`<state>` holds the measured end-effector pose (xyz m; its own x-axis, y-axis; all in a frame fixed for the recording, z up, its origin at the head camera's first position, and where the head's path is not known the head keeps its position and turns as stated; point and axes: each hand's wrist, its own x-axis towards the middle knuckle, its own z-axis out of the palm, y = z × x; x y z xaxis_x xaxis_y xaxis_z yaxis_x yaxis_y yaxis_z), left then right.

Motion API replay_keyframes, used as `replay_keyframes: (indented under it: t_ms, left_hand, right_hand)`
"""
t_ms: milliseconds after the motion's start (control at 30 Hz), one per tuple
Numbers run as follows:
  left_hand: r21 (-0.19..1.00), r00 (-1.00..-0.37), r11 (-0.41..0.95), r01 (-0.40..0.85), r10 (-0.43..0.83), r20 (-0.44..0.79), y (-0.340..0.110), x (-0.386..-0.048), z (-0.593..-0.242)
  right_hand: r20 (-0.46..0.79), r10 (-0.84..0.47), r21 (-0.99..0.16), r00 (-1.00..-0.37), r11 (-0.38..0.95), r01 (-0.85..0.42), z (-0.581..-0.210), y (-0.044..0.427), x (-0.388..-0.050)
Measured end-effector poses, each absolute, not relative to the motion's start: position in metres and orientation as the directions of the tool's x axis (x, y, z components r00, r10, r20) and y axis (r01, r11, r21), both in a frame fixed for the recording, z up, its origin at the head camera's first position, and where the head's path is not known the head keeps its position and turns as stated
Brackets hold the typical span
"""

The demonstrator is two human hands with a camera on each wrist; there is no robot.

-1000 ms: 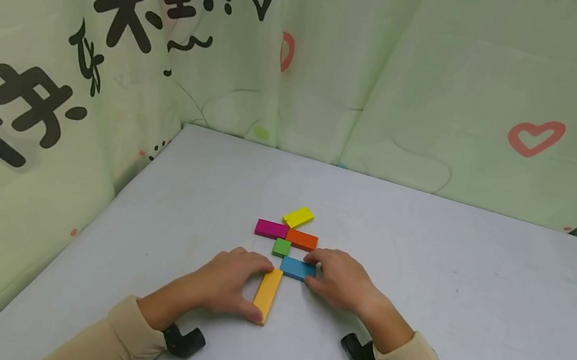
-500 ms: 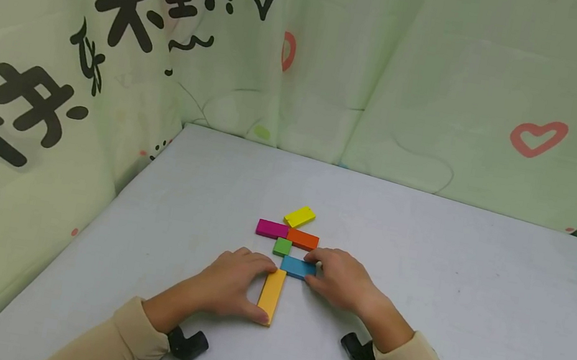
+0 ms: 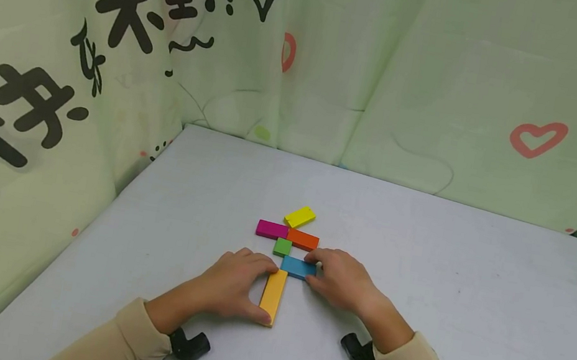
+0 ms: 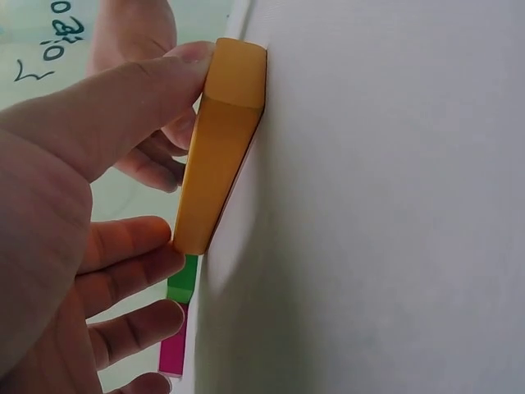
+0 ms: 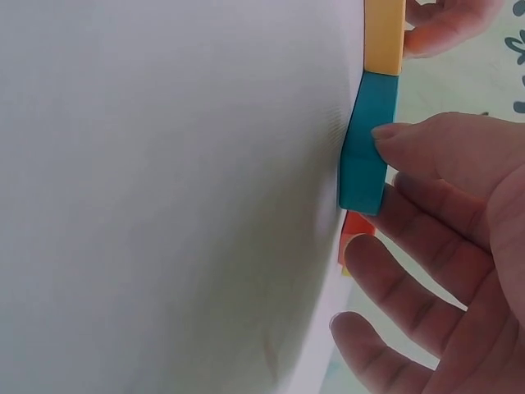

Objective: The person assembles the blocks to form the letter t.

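My left hand (image 3: pixel 232 284) holds a long amber-yellow block (image 3: pixel 272 297) lengthwise, thumb at its near end and index finger at its far end. In the left wrist view the amber block (image 4: pixel 220 164) lies flat, with the other fingers spread beside it. Its far end meets the lower left part of a blue block (image 3: pixel 297 267). My right hand (image 3: pixel 343 280) pinches that blue block at its right end, and the right wrist view shows the thumb against the blue block (image 5: pixel 367 148). A small green block (image 3: pixel 282 247) sits just beyond the blue one.
A magenta block (image 3: pixel 272 229) and an orange-red block (image 3: pixel 303 240) lie end to end behind the green one. A tilted bright yellow block (image 3: pixel 299 216) is at the far end. All rest on a white table (image 3: pixel 423 258), with a printed curtain (image 3: pixel 420 100) behind and left.
My left hand has slid the amber block slightly right, its near end moving more than its far end. The right hand and the blue block stay in place.
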<state>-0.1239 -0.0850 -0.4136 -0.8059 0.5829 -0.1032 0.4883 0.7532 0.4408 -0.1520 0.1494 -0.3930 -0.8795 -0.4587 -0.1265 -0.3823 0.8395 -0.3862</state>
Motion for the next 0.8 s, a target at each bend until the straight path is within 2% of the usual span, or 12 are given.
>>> replay_keyframes:
  t_ms: [233, 433, 800]
  left_hand:
    - [0.441, -0.807, 0.752, 0.490, 0.582, -0.097, -0.085, -0.124, -0.414]
    - [0.445, -0.806, 0.749, 0.491, 0.585, -0.096, -0.085, -0.125, -0.414]
    - [0.452, -0.798, 0.744, 0.493, 0.593, -0.106, -0.086, -0.125, -0.415]
  right_hand:
    - [-0.124, -0.460, -0.380, -0.879, 0.840, -0.387, -0.394, 0.150, -0.152]
    - [-0.065, -0.488, -0.366, -0.870, 0.823, -0.434, -0.394, 0.147, -0.149]
    - [-0.043, -0.515, -0.399, -0.856, 0.795, -0.458, -0.394, 0.138, -0.147]
